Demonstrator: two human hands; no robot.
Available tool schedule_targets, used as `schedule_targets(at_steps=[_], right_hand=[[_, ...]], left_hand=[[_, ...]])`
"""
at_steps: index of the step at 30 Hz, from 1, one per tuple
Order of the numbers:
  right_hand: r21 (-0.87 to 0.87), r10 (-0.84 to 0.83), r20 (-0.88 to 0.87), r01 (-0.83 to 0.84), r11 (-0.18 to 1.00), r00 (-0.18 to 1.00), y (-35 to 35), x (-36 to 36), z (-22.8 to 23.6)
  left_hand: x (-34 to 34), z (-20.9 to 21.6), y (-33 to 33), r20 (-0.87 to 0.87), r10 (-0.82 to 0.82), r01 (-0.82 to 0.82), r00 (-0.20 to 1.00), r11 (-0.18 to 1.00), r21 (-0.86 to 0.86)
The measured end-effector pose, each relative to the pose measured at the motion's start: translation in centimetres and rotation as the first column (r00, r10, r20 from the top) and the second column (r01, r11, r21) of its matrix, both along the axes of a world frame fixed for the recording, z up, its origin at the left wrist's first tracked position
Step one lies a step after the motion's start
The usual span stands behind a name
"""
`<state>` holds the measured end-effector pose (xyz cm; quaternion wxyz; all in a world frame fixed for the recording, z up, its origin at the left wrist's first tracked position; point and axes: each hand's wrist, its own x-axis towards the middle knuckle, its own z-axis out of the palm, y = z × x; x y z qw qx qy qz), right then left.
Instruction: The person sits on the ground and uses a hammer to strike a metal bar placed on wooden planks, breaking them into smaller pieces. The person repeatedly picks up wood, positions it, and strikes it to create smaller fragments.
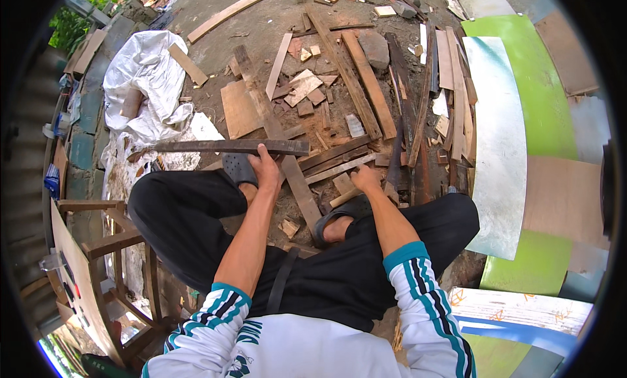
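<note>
My left hand (264,170) is closed around a long dark wooden strip (228,147), near the strip's right end. The strip lies nearly level above my left shoe (239,168) and reaches left past my knee. My right hand (367,178) is closed in a fist above my right shoe (346,211), among wood offcuts. Whatever its fingers hold is hidden. Just right of that fist is a dark, narrow, upright piece (396,157); I cannot tell whether the hand touches it. A short pale stick (344,198) lies just below the right hand.
Loose boards (339,71) and small wood scraps (305,86) cover the ground ahead. A white sack (145,74) lies at the far left. On the left stands a wooden frame (108,247). Silvery and green sheets (498,149) lie along the right.
</note>
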<state>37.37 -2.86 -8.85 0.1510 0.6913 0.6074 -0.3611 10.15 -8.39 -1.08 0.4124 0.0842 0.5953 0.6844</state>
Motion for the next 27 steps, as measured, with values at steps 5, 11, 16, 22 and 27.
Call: schedule_targets(at_steps=[5, 11, 16, 22, 27], right_hand=[[-0.100, 0.148, -0.101, -0.158, 0.982, 0.984, -2.0, -5.8, -1.6], [-0.118, 0.356, -0.160, -0.376, 0.919, 0.921, -8.9, -12.4, -3.6], [-0.050, 0.324, -0.127, -0.332, 0.942, 0.938, -12.0, -13.6, -7.6], [0.055, 0.307, -0.104, -0.303, 0.951, 0.946, -13.3, -14.6, -6.6], [0.092, 0.476, -0.177, -0.467, 0.880, 0.862, -11.2, -12.4, -5.3]], left_hand=[[-3.5, -0.2, -0.2, -0.400, -0.150, 0.028, 0.904, 0.955, -0.294], [-4.9, -2.6, -1.3, -0.593, -0.224, -0.065, 0.773, 0.903, -0.425], [-3.6, -5.1, -3.4, -0.358, -0.284, 0.068, 0.889, 0.857, -0.511], [-4.1, -7.0, -4.8, -0.428, -0.293, 0.028, 0.855, 0.850, -0.526], [-4.0, -7.8, -5.3, -0.441, -0.272, 0.021, 0.855, 0.868, -0.495]])
